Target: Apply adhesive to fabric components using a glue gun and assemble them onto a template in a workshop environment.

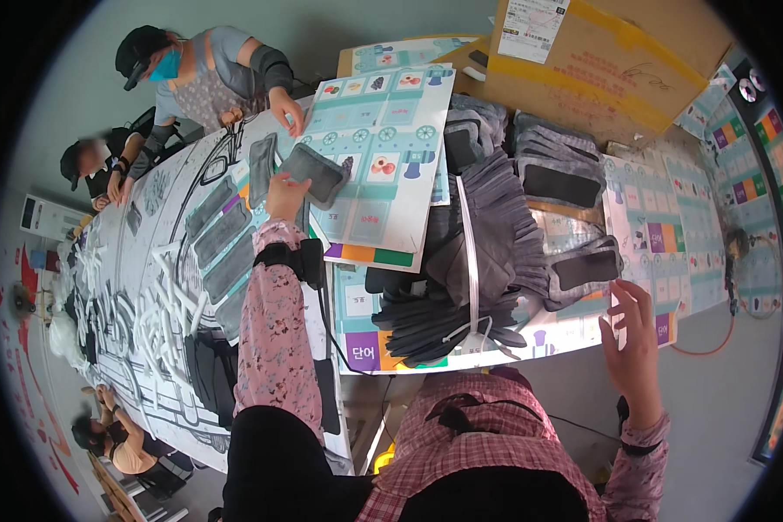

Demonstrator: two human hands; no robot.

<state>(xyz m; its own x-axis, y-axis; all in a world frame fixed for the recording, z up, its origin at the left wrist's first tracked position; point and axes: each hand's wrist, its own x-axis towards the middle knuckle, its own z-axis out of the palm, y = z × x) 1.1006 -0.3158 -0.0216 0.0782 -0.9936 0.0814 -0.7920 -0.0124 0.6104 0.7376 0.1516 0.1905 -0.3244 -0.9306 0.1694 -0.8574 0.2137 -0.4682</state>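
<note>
Grey piece (316, 176), one, rounded, with a darker panel: located directly at the fingers of the left hand (284, 196), extending up and to the right from them, above the lower left part of a light-blue printed board (357, 217). The left hand is laid at the lower left edge of the piece, with fingertips touching it; whether the edge is pinched by the thumb cannot be told.

Right hand (632, 326), raised near the table's front edge: fingers parted and loosely bent, nothing seen to be gripped. A second grey piece (587, 268), dark-panelled, is placed just beyond its fingertips, to the upper left; contact cannot be made out.

Further items: a row of flat grey pieces (221, 228), arranged left of the left hand; a stack of grey pieces (564, 184), set beyond the second piece; a bundle of dark pleated fabric (505, 230), bound by a white band (469, 252), placed between the two hands; white strips (152, 300), heaped at left; a cardboard box (605, 65), stood at the far side. A co-worker's hand (286, 111) is held at the board's upper left edge.
</note>
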